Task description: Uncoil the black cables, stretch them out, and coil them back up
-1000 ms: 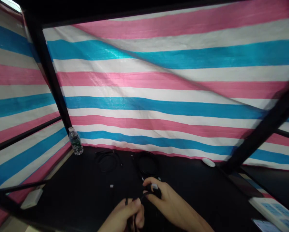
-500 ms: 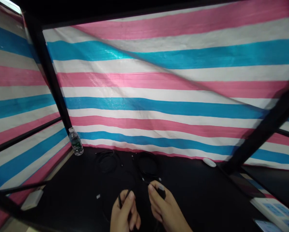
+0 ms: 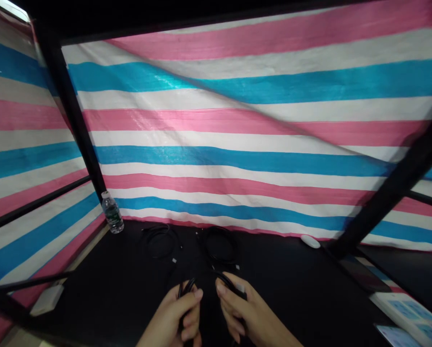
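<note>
My left hand (image 3: 173,313) is closed around a black cable (image 3: 185,289) near the bottom of the view. My right hand (image 3: 242,311) grips another stretch of black cable (image 3: 230,284), close to a plug with a pale tip (image 3: 240,288). A thin cable runs up from my hands to a small white connector (image 3: 174,260) on the black table (image 3: 103,289). Beyond them lie two coiled black cables, one (image 3: 160,242) to the left and one (image 3: 221,246) to the right, neither touching my hands.
A plastic water bottle (image 3: 112,215) stands at the table's far left corner, and a white oval object (image 3: 310,241) lies at the far edge. Black frame posts (image 3: 392,193) and striped tarpaulin (image 3: 216,144) surround the table. Printed sheets (image 3: 407,313) lie lower right.
My hands have moved apart from the bundle they held together a second ago. The cable between them has shifted, and its small white connector now lies farther up the table.
</note>
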Motion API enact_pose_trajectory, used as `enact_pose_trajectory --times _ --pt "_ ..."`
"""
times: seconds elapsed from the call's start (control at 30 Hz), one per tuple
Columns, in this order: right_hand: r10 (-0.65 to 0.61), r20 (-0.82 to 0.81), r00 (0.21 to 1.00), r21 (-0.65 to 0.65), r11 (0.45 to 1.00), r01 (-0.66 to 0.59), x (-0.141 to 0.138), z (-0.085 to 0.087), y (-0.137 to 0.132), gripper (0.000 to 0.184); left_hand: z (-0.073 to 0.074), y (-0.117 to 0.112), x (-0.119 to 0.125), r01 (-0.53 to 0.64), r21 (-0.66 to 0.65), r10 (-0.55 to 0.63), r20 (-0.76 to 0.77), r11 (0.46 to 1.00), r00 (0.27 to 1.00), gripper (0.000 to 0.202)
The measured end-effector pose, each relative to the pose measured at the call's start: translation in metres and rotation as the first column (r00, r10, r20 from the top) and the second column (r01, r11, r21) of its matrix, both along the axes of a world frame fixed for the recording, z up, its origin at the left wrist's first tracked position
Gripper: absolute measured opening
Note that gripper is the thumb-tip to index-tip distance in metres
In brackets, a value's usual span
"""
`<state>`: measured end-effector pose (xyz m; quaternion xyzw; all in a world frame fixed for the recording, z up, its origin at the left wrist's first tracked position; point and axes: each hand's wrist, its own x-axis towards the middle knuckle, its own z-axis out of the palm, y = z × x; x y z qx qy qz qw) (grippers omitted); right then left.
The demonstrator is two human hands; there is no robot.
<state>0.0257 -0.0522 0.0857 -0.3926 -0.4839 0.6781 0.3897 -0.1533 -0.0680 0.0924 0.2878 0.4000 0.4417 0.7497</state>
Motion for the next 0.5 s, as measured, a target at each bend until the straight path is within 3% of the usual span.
enact_pose_trajectory --times 0.07,0.13,0.23,0.3,0.43,0.5 --pt "-0.071 0.031 0.997 -0.120 0.990 0.074 -0.003 -0.008 -0.002 0.063 0.002 0.002 -0.006 0.019 0.059 -0.015 -0.066 0.998 0.998 0.043" --pt "-0.062 0.114 0.992 -0.137 0.987 0.078 -0.003 -0.009 -0.004 0.063 0.007 0.004 -0.010 0.062 0.116 -0.045 -0.142 0.991 0.989 0.037" --pt "0.030 0.312 0.950 0.063 0.997 -0.053 0.001 0.005 -0.008 0.044 0.016 0.006 -0.012 0.248 0.144 -0.200 -0.287 0.958 0.937 0.026" --pt "0.018 0.434 0.901 0.215 0.969 -0.123 0.003 0.017 -0.009 0.031 0.024 0.008 -0.011 0.338 0.129 -0.273 -0.359 0.932 0.892 0.020" --pt "-0.093 0.536 0.839 0.395 0.906 -0.153 0.001 0.023 -0.006 0.006 0.033 0.008 -0.011 0.341 0.101 -0.271 -0.421 0.935 0.866 0.010" --pt "-0.146 0.530 0.835 0.469 0.871 -0.146 -0.001 0.015 -0.004 0.018 0.031 0.006 -0.013 0.286 0.084 -0.239 -0.358 0.954 0.903 0.009"
